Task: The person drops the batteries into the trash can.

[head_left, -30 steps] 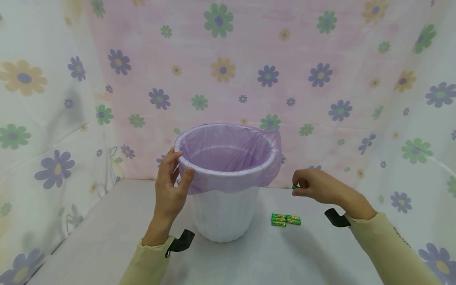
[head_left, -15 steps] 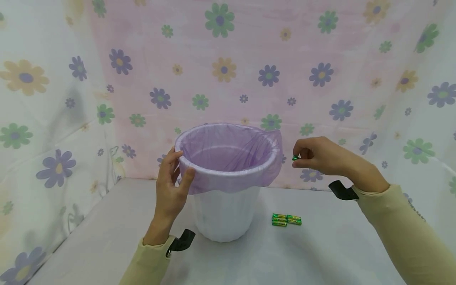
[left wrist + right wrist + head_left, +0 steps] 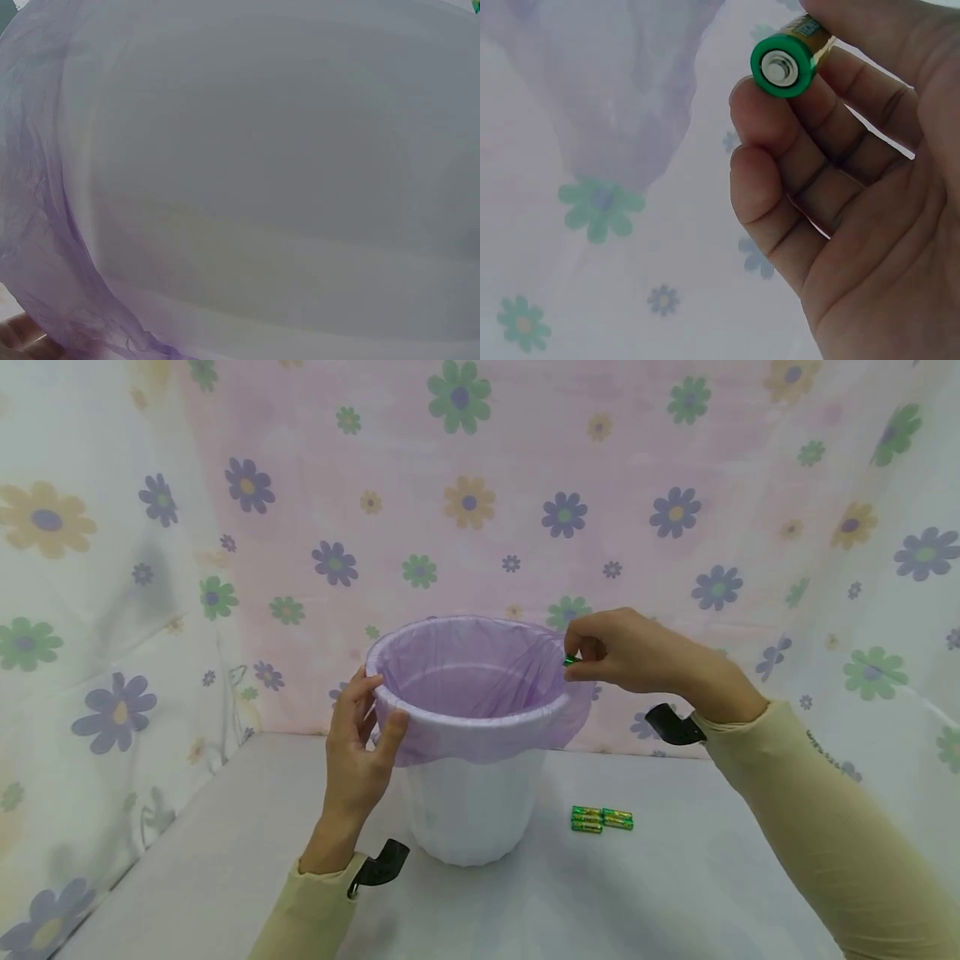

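A white trash bin (image 3: 471, 810) stands upright on the table, lined with a thin purple bag (image 3: 480, 747) folded over its rim. My left hand (image 3: 358, 768) grips the bin's left rim, thumb outside on the bag and fingers along the edge. My right hand (image 3: 637, 652) is at the bin's right rim and pinches a green and gold battery (image 3: 787, 64) between thumb and fingers. In the right wrist view its metal end faces the camera. The left wrist view is mostly filled by the bin's white wall (image 3: 262, 165).
Several green and gold batteries (image 3: 587, 818) lie in a small group on the white table (image 3: 675, 868), right of the bin. A flowered cloth (image 3: 390, 460) hangs behind and at both sides. Each wrist bears a black mount (image 3: 381, 864).
My right hand has risen from above the table with the battery and moved left to the bin's rim. The left hand keeps its grip on the bin.
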A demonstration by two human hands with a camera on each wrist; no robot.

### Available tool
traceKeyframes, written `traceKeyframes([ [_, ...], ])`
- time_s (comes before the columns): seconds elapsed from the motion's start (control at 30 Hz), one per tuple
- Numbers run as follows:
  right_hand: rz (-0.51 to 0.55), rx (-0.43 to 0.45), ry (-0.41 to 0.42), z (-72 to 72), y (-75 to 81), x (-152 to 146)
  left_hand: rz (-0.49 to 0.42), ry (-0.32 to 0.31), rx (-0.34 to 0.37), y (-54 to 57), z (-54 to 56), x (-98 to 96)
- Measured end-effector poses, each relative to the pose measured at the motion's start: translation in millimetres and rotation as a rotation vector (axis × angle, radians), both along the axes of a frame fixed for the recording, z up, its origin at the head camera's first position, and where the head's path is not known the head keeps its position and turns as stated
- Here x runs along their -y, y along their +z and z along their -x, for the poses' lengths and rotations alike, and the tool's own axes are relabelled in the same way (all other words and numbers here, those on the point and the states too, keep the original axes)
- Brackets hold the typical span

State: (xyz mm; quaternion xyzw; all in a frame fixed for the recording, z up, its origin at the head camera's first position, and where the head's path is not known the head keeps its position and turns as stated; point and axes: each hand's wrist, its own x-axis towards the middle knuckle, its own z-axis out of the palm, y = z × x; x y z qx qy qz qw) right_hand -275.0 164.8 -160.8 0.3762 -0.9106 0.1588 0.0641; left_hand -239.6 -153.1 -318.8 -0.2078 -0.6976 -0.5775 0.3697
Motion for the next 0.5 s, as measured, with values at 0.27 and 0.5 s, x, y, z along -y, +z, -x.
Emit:
traceKeyframes([
  [0.27, 0.017, 0.012, 0.031, 12.6, -5.1, 33, 0.001, -0.001, 0.010, -0.7, 0.0, 1.1],
  [0.5, 0.013, 0.013, 0.044, 23.0, -12.2, 53, 0.002, 0.008, 0.011, -1.2, -0.3, 2.0],
])
